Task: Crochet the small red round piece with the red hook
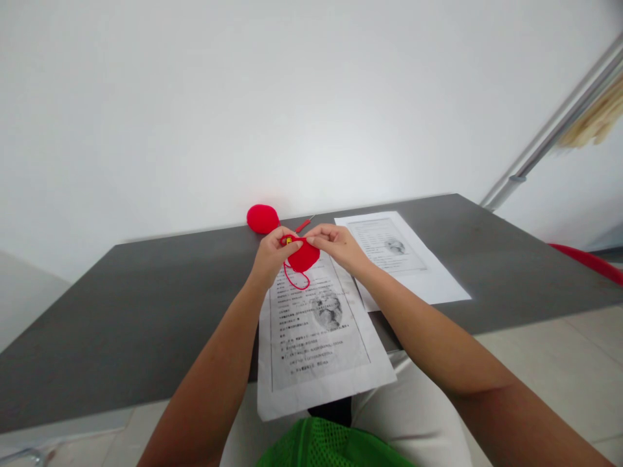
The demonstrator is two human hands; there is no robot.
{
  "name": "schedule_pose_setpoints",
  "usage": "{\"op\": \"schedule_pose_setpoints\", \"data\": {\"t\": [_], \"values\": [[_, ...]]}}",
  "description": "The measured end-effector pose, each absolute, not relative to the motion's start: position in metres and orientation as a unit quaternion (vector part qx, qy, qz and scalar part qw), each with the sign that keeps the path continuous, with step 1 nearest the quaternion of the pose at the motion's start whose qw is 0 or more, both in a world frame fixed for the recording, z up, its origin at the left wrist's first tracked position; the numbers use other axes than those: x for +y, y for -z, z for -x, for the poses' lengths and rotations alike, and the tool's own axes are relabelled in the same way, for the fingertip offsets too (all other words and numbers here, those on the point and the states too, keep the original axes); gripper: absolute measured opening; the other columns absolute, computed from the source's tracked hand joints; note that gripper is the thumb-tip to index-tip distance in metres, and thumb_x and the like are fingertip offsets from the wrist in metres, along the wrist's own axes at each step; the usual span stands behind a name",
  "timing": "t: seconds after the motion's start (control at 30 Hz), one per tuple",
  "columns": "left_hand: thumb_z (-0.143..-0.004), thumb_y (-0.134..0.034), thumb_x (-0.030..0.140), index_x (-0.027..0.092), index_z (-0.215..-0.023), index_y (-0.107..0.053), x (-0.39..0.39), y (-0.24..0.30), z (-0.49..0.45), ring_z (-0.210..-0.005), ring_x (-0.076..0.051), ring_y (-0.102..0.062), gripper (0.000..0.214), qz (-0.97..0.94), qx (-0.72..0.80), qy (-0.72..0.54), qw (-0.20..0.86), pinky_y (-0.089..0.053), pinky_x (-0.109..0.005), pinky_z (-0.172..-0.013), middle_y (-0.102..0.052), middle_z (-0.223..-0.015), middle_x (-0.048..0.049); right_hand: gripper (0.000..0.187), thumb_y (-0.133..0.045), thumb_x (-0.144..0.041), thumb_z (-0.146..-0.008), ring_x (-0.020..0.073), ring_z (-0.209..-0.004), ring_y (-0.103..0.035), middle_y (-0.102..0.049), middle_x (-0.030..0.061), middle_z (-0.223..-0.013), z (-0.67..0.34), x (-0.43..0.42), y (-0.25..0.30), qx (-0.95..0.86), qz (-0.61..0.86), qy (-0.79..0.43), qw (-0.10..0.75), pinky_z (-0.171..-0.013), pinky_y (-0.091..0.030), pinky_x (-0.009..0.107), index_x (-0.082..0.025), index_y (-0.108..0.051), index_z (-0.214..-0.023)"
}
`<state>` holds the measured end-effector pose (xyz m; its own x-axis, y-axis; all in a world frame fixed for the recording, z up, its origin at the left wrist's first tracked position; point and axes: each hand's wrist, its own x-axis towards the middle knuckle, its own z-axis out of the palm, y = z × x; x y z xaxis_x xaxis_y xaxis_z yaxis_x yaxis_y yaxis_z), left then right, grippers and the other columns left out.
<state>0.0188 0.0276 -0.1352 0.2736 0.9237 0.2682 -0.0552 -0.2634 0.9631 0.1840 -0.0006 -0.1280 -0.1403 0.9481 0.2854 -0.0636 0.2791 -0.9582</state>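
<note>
My left hand (270, 254) and right hand (335, 244) pinch the top edge of a red crochet piece (302, 257); I judge it soft, light and floppy, best held at the rim.

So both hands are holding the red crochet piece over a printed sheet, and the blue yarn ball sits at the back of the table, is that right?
Not quite: the yarn ball is red, not blue, as the head view shows. The rest holds: the left hand and right hand hold the red crochet piece over a printed sheet, and the ball sits at the back of the table.

Fuzzy red yarn piece (302, 257), matt grey table (146, 305).
</note>
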Motion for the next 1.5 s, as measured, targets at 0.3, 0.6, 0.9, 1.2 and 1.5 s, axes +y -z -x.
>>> {"op": "schedule_pose_setpoints", "data": {"t": [0.3, 0.6, 0.9, 1.2, 1.5], "values": [[-0.063, -0.072, 0.026, 0.018, -0.071, -0.059, 0.019, 0.126, -0.022, -0.057, -0.011, -0.047, 0.017, -0.614, 0.329, -0.507, 0.508, -0.036, -0.024, -0.057, -0.055, -0.063, 0.0027, 0.015, -0.065, -0.031, -0.073, 0.0105, -0.06, -0.055, -0.063, -0.001, -0.065, -0.183, -0.007, 0.12, -0.591, 0.359, -0.462, 0.556, -0.06, -0.042, 0.024, -0.016, -0.065, -0.075], [-0.06, -0.073, 0.028, 0.018, -0.07, -0.059, 0.004, 0.109, -0.021, -0.051, -0.009, -0.046, 0.019, -0.565, 0.287, -0.503, 0.588, -0.034, -0.024, -0.05, -0.053, -0.06, 0.0024, 0.015, -0.067, -0.031, -0.072, 0.0096, -0.057, -0.052, -0.06, -0.0023, -0.062, -0.179, -0.02, 0.107, -0.565, 0.323, -0.505, 0.567, -0.059, -0.042, 0.024, -0.017, -0.062, -0.07], [-0.062, -0.073, 0.032, 0.019, -0.07, -0.057, 0.001, 0.107, -0.02, -0.053, -0.012, -0.051, 0.022, -0.575, 0.273, -0.488, 0.598, -0.037, -0.026, -0.05, -0.057, -0.065, 0.0004, 0.017, -0.07, -0.033, -0.072, 0.0111, -0.059, -0.053, -0.061, -0.0012, -0.065, -0.181, -0.024, 0.106, -0.582, 0.303, -0.494, 0.57, -0.06, -0.042, 0.026, -0.018, -0.063, -0.071], [-0.061, -0.077, 0.026, 0.017, -0.069, -0.062, 0.002, 0.107, -0.02, -0.055, -0.01, -0.052, 0.019, -0.562, 0.201, -0.493, 0.633, -0.038, -0.022, -0.05, -0.059, -0.064, 0.0014, 0.013, -0.071, -0.029, -0.071, 0.0115, -0.065, -0.056, -0.063, -0.001, -0.068, -0.182, -0.02, 0.109, -0.598, 0.267, -0.48, 0.583, -0.064, -0.044, 0.026, -0.018, -0.064, -0.069], [-0.062, -0.077, 0.022, 0.017, -0.068, -0.064, 0.004, 0.11, -0.019, -0.057, -0.009, -0.051, 0.015, -0.562, 0.172, -0.496, 0.639, -0.038, -0.02, -0.052, -0.058, -0.065, 0.002, 0.007, -0.07, -0.023, -0.073, 0.0118, -0.071, -0.059, -0.065, -0.0008, -0.073, -0.182, -0.021, 0.108, -0.604, 0.218, -0.5, 0.581, -0.069, -0.048, 0.027, -0.018, -0.065, -0.072]]}}
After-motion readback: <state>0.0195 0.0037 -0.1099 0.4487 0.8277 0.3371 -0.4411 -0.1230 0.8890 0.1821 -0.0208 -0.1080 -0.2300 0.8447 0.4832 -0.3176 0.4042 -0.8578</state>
